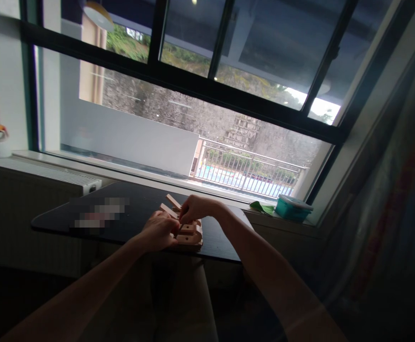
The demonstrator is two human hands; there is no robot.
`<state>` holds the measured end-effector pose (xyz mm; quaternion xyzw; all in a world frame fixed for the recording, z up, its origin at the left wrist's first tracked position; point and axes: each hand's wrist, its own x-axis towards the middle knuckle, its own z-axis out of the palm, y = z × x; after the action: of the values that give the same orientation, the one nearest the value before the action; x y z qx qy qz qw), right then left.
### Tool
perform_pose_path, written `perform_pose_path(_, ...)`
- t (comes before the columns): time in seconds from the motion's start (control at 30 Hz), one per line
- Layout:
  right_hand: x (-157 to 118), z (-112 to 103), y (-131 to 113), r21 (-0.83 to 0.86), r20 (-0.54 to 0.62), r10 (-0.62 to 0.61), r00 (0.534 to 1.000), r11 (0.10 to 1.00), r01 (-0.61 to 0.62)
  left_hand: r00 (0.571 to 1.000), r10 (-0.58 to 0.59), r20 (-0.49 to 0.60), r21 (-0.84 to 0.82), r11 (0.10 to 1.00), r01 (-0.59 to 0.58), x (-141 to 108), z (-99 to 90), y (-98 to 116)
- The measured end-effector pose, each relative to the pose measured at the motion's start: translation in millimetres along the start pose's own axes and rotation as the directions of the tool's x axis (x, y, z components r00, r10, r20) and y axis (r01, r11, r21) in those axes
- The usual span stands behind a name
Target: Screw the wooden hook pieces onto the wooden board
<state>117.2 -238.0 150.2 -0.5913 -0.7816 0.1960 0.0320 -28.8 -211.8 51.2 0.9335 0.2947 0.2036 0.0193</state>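
Observation:
A light wooden piece of work [189, 239] with rounded ends, slots and small dark holes rests near the front edge of the dark table. Two wooden strips [169, 210] stick out from its far left side. My left hand [159, 230] is closed at the near left side of the wood, its fingertips close to a thin dark item. From the right, my right hand [192, 210] reaches over the wood with its fingers pinched together above the same spot. What each pinch holds is too small to make out.
The dark tabletop [132, 209] lies below a wide window. On the sill at the right are a teal box [293, 208] and a green leaf-shaped item [262, 207]. A white radiator [43, 173] stands at the left. My legs are under the table edge.

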Motion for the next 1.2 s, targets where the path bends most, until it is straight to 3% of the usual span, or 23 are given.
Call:
perform_pose_path(0.2,1.4,3.5,1.2,0.011,-0.006,0.009,1.000,1.000,-0.009,1.000,-0.008,-0.004,-0.072,0.997,0.008,-0.2,-1.4,1.1)
perform_pose_path(0.43,11.3,-2.6,-21.0,-0.369,-0.027,-0.020,0.999,0.929,0.009,0.999,-0.040,-0.030,-0.028,0.999,0.039,1.5,-2.5,1.0)
perform_pose_path(0.57,4.3,-9.6,-26.4,-0.264,0.063,-0.049,0.997,0.962,0.064,0.999,-0.025,-0.022,-0.034,0.999,0.024,2.2,-0.3,-2.5)
perform_pose_path(0.8,-5.7,-3.8,-23.5,-0.332,-0.047,-0.115,0.992,0.939,0.093,0.995,-0.095,-0.039,-0.073,0.993,0.092,0.8,-2.6,4.0)
perform_pose_path(1.03,-5.3,0.5,-15.5,-0.300,-0.088,0.014,0.996,0.953,-0.040,0.998,-0.069,-0.010,-0.070,0.995,0.068,1.6,-5.0,7.8)
perform_pose_path(1.2,-10.1,-4.2,-16.0,-0.335,-0.085,0.024,0.996,0.941,-0.051,0.999,-0.039,0.000,-0.067,0.997,0.039,2.0,-4.9,4.7)
